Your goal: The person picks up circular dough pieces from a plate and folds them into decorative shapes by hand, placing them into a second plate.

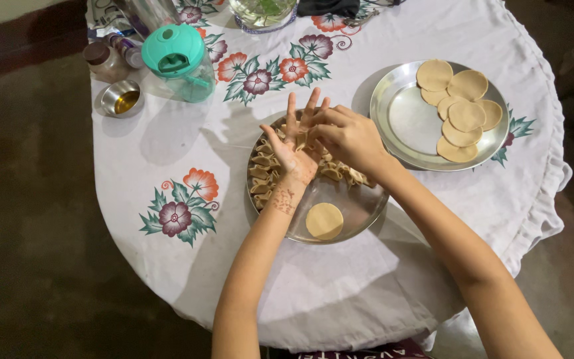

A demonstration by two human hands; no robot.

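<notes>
Dough piece (305, 133) pinched by right hand (350, 136) against open, splayed left hand (291, 149) over folded pieces (264, 174); uneven pinching could tear it.

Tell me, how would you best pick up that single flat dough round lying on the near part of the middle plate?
Probably by its near edge, coming from the person's side. The dough round lies flat and alone on the bare steel of the middle plate, away from the folded pieces, so fingertips could likely slide under its thin rim and lift it.
</notes>
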